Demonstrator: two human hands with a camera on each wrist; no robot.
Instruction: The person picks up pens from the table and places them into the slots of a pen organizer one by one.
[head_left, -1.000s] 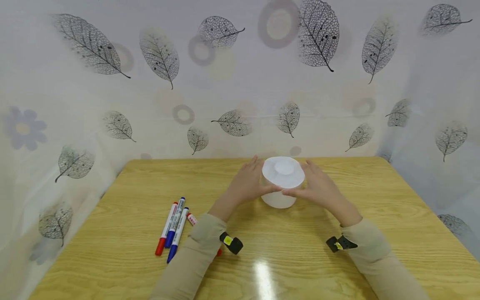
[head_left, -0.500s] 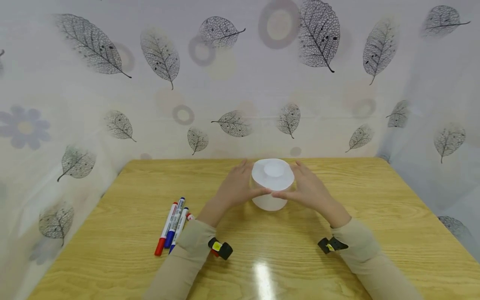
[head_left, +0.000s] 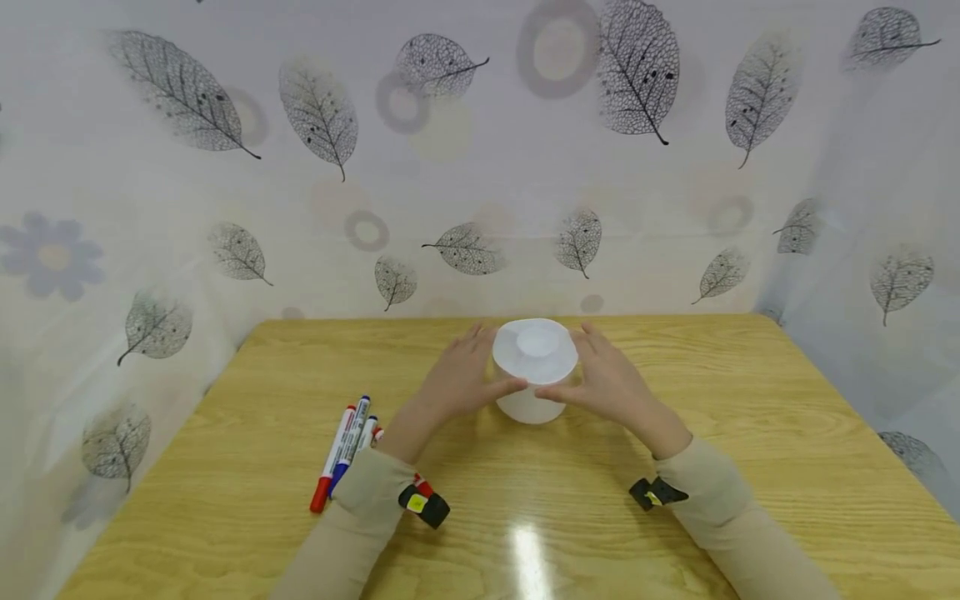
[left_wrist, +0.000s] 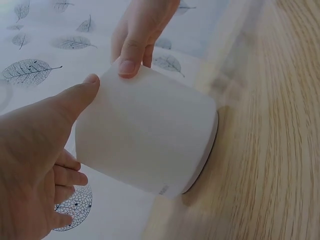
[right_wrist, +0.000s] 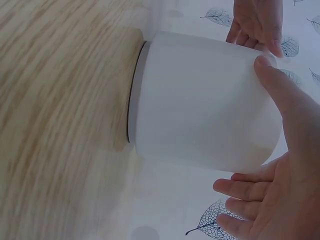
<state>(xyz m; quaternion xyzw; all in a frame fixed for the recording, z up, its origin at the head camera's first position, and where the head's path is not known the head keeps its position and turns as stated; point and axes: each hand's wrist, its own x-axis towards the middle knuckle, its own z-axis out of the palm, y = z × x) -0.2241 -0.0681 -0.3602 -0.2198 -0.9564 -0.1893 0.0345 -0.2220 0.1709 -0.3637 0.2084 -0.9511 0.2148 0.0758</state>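
A white round container [head_left: 531, 406], wide at its top and narrower toward the base, stands upright between my hands toward the back of the table. Its pale top shows a smaller raised-looking circle. My left hand [head_left: 459, 379] holds its left side and my right hand [head_left: 615, 382] the right side, thumbs pointing at each other across the front. In the left wrist view the white container [left_wrist: 145, 130] has a thin dark line under its base, at or just above the wood; I cannot tell which. My right hand [right_wrist: 287, 170] has its thumb at the upper rim in the right wrist view.
Several markers with red or blue caps, among them a red-capped marker [head_left: 332, 458], lie left of my left forearm, partly hidden by the sleeve. The wooden table [head_left: 570, 533] meets a leaf-patterned cloth [head_left: 480, 167] behind and at the sides.
Both hands and the white container have moved left and slightly nearer to me. My left sleeve now covers more of the markers.
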